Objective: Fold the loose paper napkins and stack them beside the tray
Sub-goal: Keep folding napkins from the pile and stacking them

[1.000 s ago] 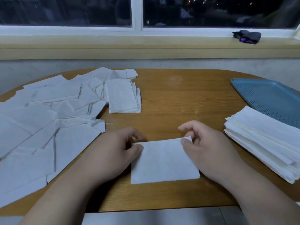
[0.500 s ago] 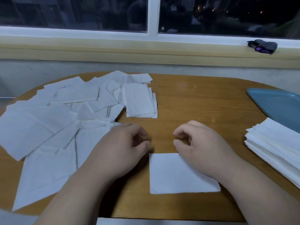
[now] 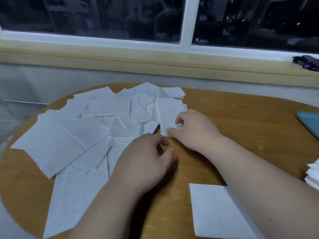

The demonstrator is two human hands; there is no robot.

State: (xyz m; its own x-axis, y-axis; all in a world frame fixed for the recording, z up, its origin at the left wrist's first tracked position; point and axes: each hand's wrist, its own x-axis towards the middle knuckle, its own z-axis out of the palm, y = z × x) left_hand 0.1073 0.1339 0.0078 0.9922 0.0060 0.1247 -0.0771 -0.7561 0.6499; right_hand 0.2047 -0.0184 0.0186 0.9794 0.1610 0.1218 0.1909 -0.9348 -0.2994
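**Right hand pinches a corner of a napkin pile**

The right hand [image 3: 195,130] pinches the near corner of a small pile [image 3: 170,116] of soft white paper. The pile lies beside the loose napkins [image 3: 69,144], flat overlapping sheets on the rounded wooden table [image 3: 241,121]. The left hand [image 3: 146,159] is loosely curled and holds nothing. A folded napkin [image 3: 212,209] lies near the front edge. The stack [image 3: 313,175] sits at the right edge, nearer than the dotted blue tray [image 3: 309,123].

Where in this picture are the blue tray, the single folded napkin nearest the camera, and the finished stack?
blue tray [image 3: 310,125], head view, bare perforated floor.
folded napkin [image 3: 212,209], head view, middle of its top face.
stack of folded napkins [image 3: 313,175], head view, layered left edge.
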